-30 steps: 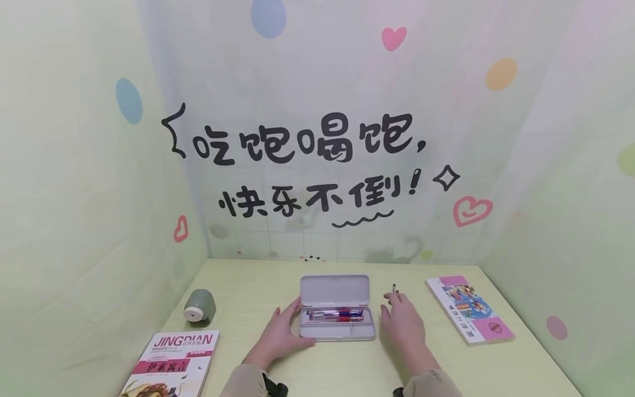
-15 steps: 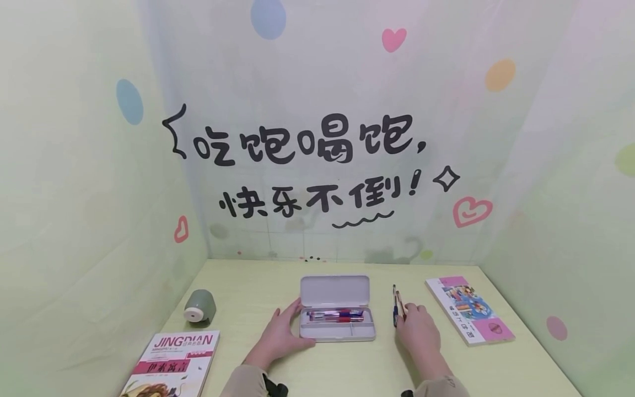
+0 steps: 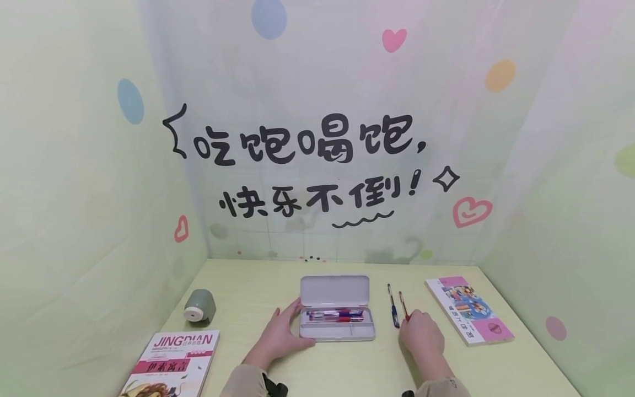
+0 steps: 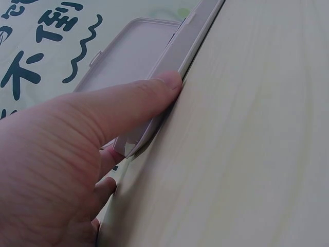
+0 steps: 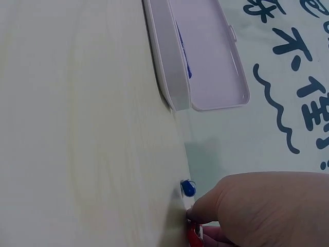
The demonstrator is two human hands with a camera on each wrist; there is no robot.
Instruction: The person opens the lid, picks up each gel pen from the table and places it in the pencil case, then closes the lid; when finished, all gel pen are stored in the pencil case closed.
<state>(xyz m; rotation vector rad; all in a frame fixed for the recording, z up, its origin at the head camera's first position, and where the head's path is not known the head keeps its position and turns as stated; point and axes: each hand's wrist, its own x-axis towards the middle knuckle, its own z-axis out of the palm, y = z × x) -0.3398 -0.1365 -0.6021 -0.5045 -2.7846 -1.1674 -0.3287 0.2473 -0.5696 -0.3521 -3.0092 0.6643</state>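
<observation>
An open, pale lilac pencil case (image 3: 334, 290) lies mid-table, lid raised towards the back, several red and blue pens (image 3: 337, 315) in its rear compartment. My left hand (image 3: 280, 336) grips its left end; in the left wrist view the thumb (image 4: 149, 95) presses the front wall and the other fingers are partly hidden. To the right of the case my right hand (image 3: 421, 333) pinches the lower end of a red pen (image 3: 402, 302), near the tabletop. Beside it a blue pen (image 3: 393, 306) lies on the table, its blue end (image 5: 188, 188) showing in the right wrist view.
A grey-green pencil sharpener (image 3: 200, 306) stands at the left, behind a book (image 3: 176, 358) with a white and pink cover. On the right lies a pink-and-white book (image 3: 468, 309). Fabric walls with printed lettering (image 3: 317, 143) enclose the table (image 3: 248, 286) at the back and sides.
My right hand has shifted right and slightly towards me, away from the case. The blue and red pens, mostly covered before, now show apart. My left hand has stayed on the case.
</observation>
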